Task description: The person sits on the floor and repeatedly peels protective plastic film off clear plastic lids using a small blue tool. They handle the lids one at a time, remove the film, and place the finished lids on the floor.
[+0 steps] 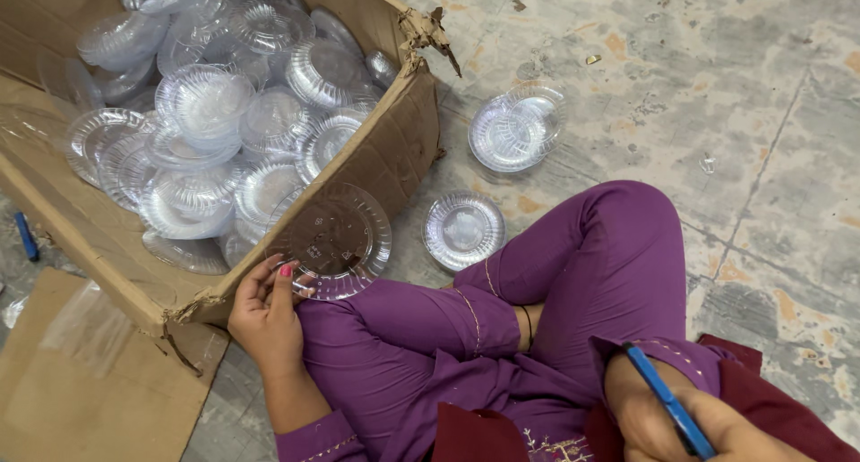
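As seen from the head view, going left to right: blue pen-like item (26, 236) lying on the floor at far left, beside a flat piece of cardboard (81, 372). Torn cardboard box (394, 149) next, open and tilted, filled with loose clear plastic plates (202, 113), many stacked or overlapping. Left hand (266, 312) at the box's lower torn corner, fingers closed on the edge of one clear plastic plate (336, 241), thumb and fingertips pinching the rim at its lower left. Held plate facing the camera, raised in front of the box wall, above the purple-clad knee (582, 274). Seated cross-legged on the floor. Single clear plate (463, 229) resting on the floor just right of the held one, near the knee. Small stack of clear plates (517, 126) further up on the floor, well apart from the hands, just beyond the box's torn corner. Floor (717, 95) worn, stained, with scattered scraps. Right hand (708, 426) at the lower right edge, partly cut off, closed around a blue tool (667, 399) of pen-like shape, resting on the lap.
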